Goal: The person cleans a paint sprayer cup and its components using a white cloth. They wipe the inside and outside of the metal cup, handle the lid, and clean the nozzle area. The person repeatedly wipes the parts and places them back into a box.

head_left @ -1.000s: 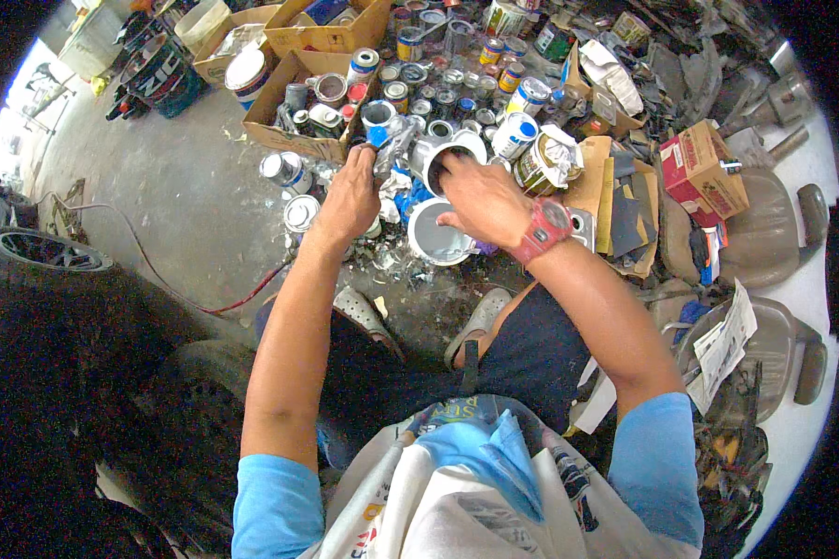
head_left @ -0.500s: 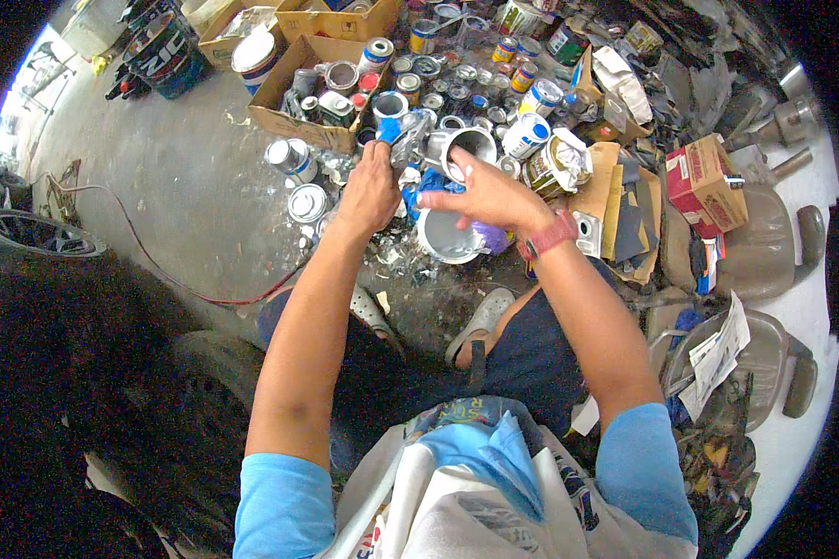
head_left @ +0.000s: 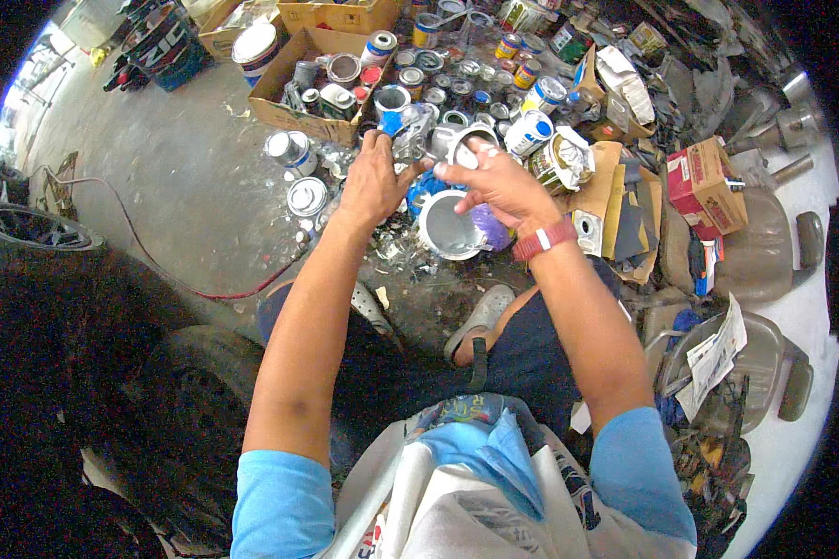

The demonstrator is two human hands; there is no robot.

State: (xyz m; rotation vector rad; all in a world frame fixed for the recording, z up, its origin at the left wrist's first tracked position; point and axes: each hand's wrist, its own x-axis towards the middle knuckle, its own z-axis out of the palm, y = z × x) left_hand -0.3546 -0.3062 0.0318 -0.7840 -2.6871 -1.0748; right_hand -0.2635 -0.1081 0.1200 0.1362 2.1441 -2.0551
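My left hand [head_left: 373, 183] reaches over the cans, its thumb stretched right and apart from the bent fingers. Just beyond its knuckles lie a bit of blue material [head_left: 391, 122] and crumpled clear plastic [head_left: 414, 136]. My right hand [head_left: 505, 189] has its thumb pointing left, with the fingers spread. Some of those fingers overlap the mouth of a silver metal can [head_left: 459, 142]; a grip on it does not show. The thumb tips come close together. Below my hands stands a round container of grey paint [head_left: 446, 226], a purple wad [head_left: 490, 226] at its right side. A blue crumpled cloth [head_left: 426, 189] lies beside it.
Paint cans [head_left: 529, 132] crowd the floor ahead. An open cardboard box [head_left: 284, 86] holds more. A hose [head_left: 151, 244] crosses the floor at left, near a wheel [head_left: 42, 229]. Chairs [head_left: 760, 244] stand at right, with a red-and-white carton [head_left: 704, 189] there.
My right hand has shifted slightly right and turned, with its fingers placed differently over the can. The left hand's thumb has swung out to the right, nearer the right thumb.
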